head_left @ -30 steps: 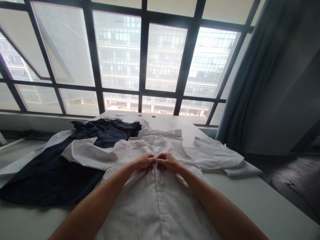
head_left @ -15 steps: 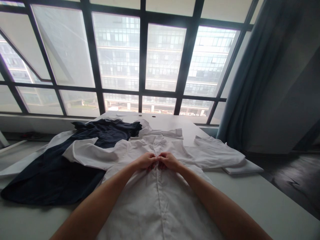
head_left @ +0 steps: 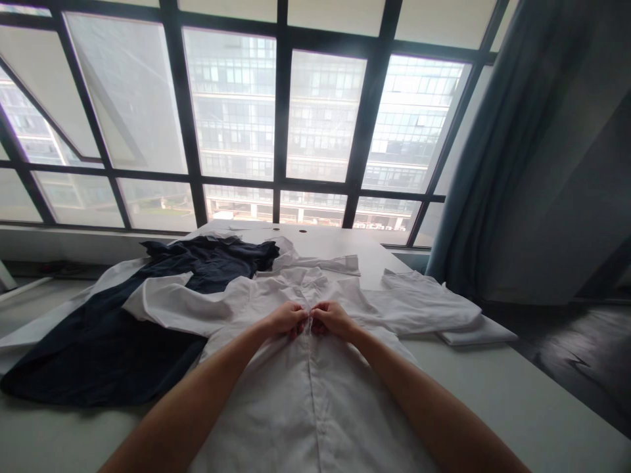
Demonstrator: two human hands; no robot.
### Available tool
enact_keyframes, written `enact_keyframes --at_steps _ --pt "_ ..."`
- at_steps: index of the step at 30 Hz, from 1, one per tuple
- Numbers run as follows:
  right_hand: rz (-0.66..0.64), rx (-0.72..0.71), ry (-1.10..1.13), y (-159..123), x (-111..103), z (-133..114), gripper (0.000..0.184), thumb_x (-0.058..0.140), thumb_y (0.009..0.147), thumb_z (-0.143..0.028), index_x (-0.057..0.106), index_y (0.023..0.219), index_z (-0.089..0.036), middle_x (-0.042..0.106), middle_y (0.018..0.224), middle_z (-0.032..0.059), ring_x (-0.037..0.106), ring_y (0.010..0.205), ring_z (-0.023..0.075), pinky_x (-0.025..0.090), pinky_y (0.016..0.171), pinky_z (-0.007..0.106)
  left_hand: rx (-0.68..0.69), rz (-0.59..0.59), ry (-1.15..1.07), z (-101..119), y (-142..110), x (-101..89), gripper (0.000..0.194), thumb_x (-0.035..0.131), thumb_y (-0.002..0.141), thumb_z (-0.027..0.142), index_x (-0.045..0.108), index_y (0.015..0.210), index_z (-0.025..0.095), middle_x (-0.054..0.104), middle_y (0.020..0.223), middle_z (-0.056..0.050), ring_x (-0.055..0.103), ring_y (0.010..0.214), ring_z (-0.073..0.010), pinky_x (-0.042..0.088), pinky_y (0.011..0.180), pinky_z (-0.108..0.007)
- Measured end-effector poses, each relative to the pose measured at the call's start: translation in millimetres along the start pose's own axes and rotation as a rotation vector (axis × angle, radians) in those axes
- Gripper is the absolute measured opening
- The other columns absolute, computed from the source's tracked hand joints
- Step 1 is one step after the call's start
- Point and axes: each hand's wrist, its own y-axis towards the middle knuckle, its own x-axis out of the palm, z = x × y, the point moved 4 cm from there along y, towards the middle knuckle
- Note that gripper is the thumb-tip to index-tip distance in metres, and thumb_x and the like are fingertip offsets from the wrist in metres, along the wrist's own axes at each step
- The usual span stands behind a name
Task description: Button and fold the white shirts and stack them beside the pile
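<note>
- A white collared cloth shirt [head_left: 256, 407] is laid out face up from the middle of the frame down to its bottom edge, with its collar set farthest off
- The shirt's long front placket [head_left: 313, 387] is pinched at mid-frame by the bent fingertips of the left hand [head_left: 290, 318], held narrow
- The placket is likewise pinched, just beside, by the right hand [head_left: 329, 317], its fingers curled close; whether a button is held cannot be told
- A dark navy cloth garment [head_left: 113, 348] is spread at the left of the frame and is partly covered by a white sleeve
- A flat folded white cloth [head_left: 480, 334] is partly covered by the shirt's other sleeve, right of centre
- All these are borne by a smooth white table [head_left: 493, 394], its bare surface seen at lower right
</note>
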Motion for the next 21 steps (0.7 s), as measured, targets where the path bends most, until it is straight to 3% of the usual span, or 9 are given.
enact_keyframes --at_steps 8,17,21 --pt "-0.054 0.070 0.076 -3.5 -2.2 -4.6 0.018 0.077 0.079 -0.030 0.070 0.074 -0.014 0.070 0.064 0.0025 0.065 0.055 0.0114 0.049 0.051 0.018 -0.033 0.006 0.039 -0.5 0.4 -0.5 0.024 0.055 0.091 0.032 0.056 0.073 0.016 0.058 0.059 0.001 0.050 0.038 -0.0089 0.032 0.038 -0.020" --pt "-0.086 0.060 0.094 -4.4 -2.7 -6.1 0.019 0.076 0.082 -0.029 0.071 0.073 -0.014 0.070 0.064 0.0031 0.063 0.055 0.0108 0.050 0.053 0.018 -0.023 -0.021 0.029 -6.1 5.9 -0.1 0.032 0.064 0.087 0.045 0.056 0.074 0.016 0.058 0.059 0.001 0.049 0.038 -0.0084 0.033 0.039 -0.020" --pt "-0.064 0.111 0.112 -5.1 -3.1 -6.2 0.010 0.072 0.083 -0.022 0.072 0.076 -0.014 0.071 0.064 0.0033 0.064 0.054 0.0110 0.049 0.050 0.017 -0.008 -0.028 0.030 -6.5 6.5 0.5 0.034 0.063 0.087 0.048 0.055 0.077 0.016 0.058 0.059 0.002 0.049 0.039 -0.0081 0.033 0.039 -0.020"
